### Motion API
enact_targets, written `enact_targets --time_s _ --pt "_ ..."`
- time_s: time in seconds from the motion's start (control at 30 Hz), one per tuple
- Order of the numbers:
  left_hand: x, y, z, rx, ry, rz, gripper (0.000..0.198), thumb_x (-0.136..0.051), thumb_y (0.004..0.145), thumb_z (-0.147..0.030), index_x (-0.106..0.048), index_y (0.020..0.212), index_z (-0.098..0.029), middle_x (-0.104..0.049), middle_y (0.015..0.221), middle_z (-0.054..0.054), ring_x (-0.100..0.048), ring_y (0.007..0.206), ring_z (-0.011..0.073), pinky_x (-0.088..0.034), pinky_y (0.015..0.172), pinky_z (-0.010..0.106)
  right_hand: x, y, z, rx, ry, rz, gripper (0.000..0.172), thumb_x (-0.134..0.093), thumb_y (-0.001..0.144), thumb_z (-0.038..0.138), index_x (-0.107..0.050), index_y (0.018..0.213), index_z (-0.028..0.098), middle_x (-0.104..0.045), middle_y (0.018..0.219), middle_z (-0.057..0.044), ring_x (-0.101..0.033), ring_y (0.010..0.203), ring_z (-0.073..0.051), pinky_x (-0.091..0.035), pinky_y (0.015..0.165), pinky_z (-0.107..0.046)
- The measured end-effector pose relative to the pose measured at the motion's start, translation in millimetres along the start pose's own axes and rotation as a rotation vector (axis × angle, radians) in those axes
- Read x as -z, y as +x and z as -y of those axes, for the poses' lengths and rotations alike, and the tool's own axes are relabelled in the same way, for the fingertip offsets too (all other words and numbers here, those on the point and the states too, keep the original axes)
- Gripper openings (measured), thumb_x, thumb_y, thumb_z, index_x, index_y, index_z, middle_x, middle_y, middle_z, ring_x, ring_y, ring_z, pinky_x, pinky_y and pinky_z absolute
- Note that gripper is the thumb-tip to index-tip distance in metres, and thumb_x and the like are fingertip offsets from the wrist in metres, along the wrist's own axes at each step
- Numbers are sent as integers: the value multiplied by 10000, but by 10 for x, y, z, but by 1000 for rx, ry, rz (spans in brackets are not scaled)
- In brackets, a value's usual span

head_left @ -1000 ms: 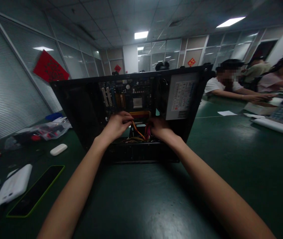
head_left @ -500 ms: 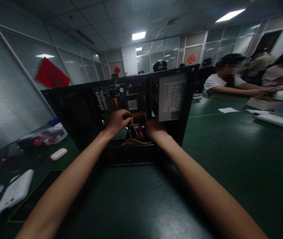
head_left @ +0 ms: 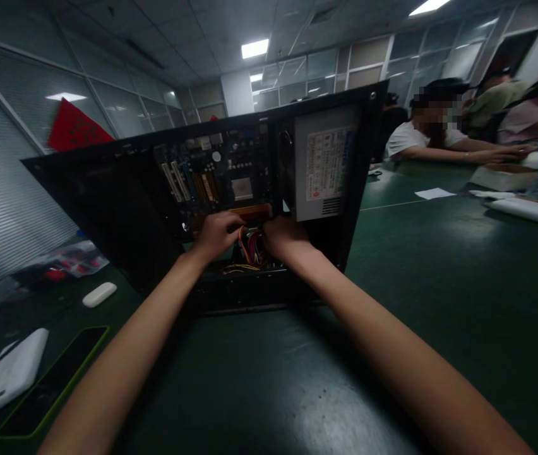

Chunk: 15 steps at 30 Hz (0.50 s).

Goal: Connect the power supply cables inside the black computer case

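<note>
A black computer case stands open-sided on the table before me. Inside it are a motherboard and, at the upper right, a silver power supply with a white label. My left hand reaches into the lower middle, thumb and fingers pinched at the yellow and red cables. Close on the other side of these cables, below the power supply, is my right hand. Its fingers are curled inward with the tips mostly hidden, so what they hold cannot be made out.
To the left lie a white power bank, a dark phone-like slab with a green edge, a small white case and plastic bags. On the right are paper, an open box and a seated person.
The case leans and looms larger, its left top corner further left. Both hands have shifted slightly left, still at the cables, which bunch more between them. The camera view has shifted slightly.
</note>
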State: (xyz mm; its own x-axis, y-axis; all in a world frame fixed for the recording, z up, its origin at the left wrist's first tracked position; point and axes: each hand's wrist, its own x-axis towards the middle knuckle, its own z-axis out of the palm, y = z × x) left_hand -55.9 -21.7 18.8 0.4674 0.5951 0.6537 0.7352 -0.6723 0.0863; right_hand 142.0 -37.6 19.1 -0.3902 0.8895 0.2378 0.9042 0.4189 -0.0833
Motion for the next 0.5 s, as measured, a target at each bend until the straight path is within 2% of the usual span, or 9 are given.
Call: enact_targets --time_s 0.13,0.37,0.5 --pt "-38 -27 58 81 47 79 93 -701 825 -141 -756 899 -148 -777 931 96 -724 875 220 -545 806 337 -27 -58 -3 8 -29 -64 359 -475 981 261 -765 1120 103 -745 1047 -238 -725 1006 -326 -552 829 -358" --pt "-66 -30 51 59 126 131 101 -693 799 -80 -734 877 -129 -755 907 113 -707 875 229 -529 793 332 -55 -83 -4 37 -72 -25 334 -518 945 192 -746 1166 86 -739 1086 -248 -709 1064 -324 -530 892 -360" --pt "-92 -45 44 71 111 131 130 -696 792 -74 -719 901 -142 -752 911 90 -703 862 213 -528 777 316 -66 -76 -6 31 -78 -12 334 -515 949 213 -755 1153 101 -742 1077 -246 -723 1030 -332 -545 856 -367"
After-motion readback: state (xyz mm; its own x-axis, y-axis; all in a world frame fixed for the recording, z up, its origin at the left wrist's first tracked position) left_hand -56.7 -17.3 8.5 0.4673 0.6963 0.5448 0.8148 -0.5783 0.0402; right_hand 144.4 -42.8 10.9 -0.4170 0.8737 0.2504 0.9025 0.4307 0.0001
